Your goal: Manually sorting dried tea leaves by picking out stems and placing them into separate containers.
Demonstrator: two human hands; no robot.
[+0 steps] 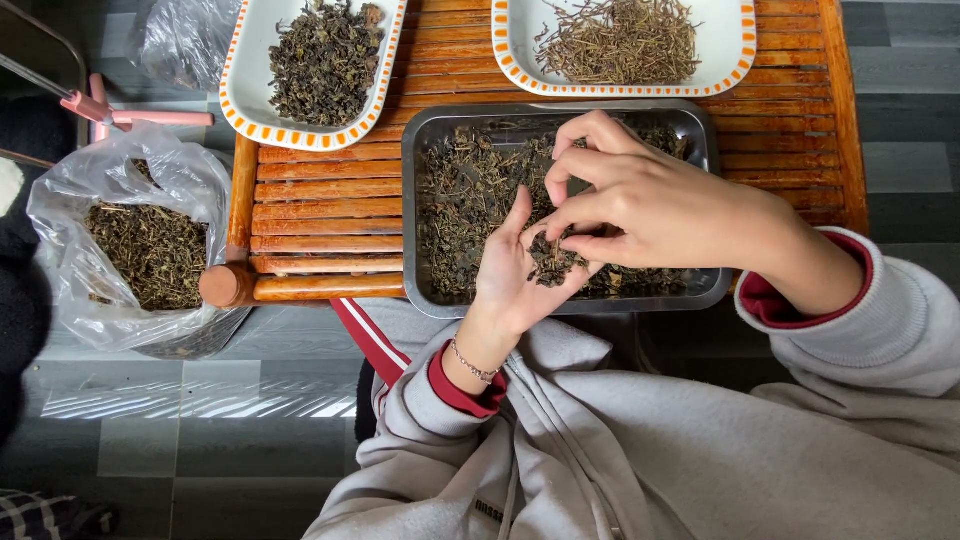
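My left hand [515, 270] is palm up over the near edge of a metal tray [420, 180], cupping a small pile of dried dark leaves [553, 263]. My right hand [640, 200] reaches in from the right, its fingertips pinching at that pile in my left palm. The tray holds a thin spread of dried leaves and stems [465, 195]. A thin bracelet circles my left wrist. Both sleeves are grey with red cuffs.
The tray sits on a slatted wooden table [320, 215]. At the back stand two white orange-rimmed dishes: one of dark leaves [325, 60], one of dry stems [620, 40]. A clear plastic bag of dried herb [140, 250] stands left on the floor, beside a pink-tipped frame [110, 112].
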